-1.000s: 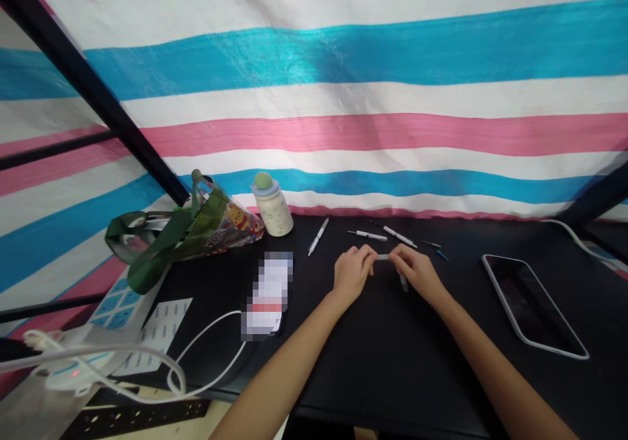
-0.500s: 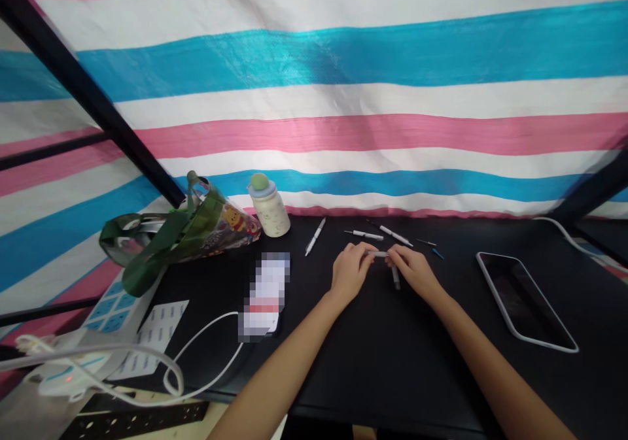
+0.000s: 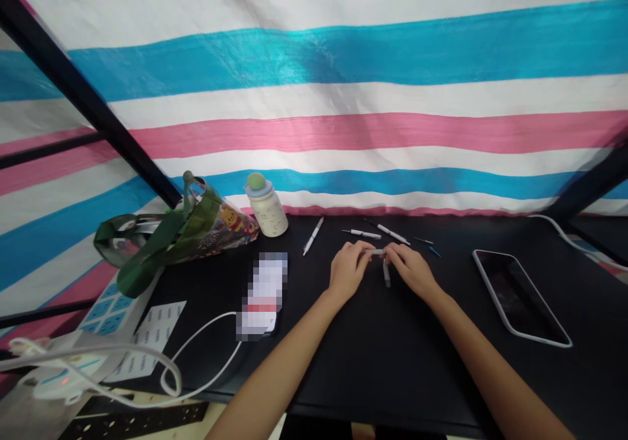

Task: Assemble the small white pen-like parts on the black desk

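Bright even light, soft shadows, v. little blur, fisheye warp @ edges.

Changes, by item:

- Stick (image 3: 386,274): grey-ended, below the right hand (image 3: 412,271); swung left and now stands nearly straight in view, under the gap between the hands.
- Tube (image 3: 377,252): pinched between both hands, shifted left along with the left hand (image 3: 347,273).
- Bottle (image 3: 262,208), tablet (image 3: 520,298): further left in view.

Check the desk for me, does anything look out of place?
The object lying mid-desk is pixelated, so it can't be identified. The green-handled printed bag also looks toppled, slumped on its side at the back left corner of the black desk.
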The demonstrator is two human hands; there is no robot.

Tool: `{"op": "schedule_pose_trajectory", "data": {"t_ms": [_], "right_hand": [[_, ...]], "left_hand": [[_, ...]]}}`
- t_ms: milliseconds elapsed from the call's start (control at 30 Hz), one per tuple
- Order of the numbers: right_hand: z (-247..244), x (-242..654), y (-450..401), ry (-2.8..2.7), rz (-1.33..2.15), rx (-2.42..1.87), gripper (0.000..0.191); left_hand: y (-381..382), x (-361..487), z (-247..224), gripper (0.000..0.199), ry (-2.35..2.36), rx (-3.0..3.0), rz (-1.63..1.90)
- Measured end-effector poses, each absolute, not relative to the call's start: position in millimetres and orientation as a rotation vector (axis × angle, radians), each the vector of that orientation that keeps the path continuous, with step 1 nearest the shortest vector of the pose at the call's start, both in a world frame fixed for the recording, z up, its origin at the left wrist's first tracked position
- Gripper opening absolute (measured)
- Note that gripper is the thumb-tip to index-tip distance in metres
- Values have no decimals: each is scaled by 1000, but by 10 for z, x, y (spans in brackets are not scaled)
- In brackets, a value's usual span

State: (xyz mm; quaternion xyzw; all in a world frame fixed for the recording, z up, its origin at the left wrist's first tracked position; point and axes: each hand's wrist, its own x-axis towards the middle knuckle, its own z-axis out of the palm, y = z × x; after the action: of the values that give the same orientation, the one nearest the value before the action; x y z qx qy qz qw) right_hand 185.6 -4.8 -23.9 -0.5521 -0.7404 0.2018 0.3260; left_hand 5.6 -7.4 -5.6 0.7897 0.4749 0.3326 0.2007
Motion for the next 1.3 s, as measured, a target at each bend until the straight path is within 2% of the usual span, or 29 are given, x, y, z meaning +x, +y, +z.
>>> {"op": "schedule_pose_trajectory", "data": {"t_ms": [200, 567, 933, 1167, 1300], "right_hand": [[-247, 1861, -19, -1969, 504, -1374, 28], [-204, 1881, -8, -2000, 395, -1333, 20], [-208, 1898, -24, -2045, 390, -1415, 25], [-140, 1895, -76, -2064, 426, -1494, 41], [-138, 1873, -87, -1977, 490, -1485, 30]], "left_hand": [[-63, 55, -50, 21, 1350, 2197, 894], [-49, 41, -98, 37, 1502, 2158, 821], [-49, 57, -85, 29, 1423, 2125, 843], [-58, 69, -62, 24, 1333, 2184, 857], [-64, 63, -54, 23, 1353, 2176, 901]]}}
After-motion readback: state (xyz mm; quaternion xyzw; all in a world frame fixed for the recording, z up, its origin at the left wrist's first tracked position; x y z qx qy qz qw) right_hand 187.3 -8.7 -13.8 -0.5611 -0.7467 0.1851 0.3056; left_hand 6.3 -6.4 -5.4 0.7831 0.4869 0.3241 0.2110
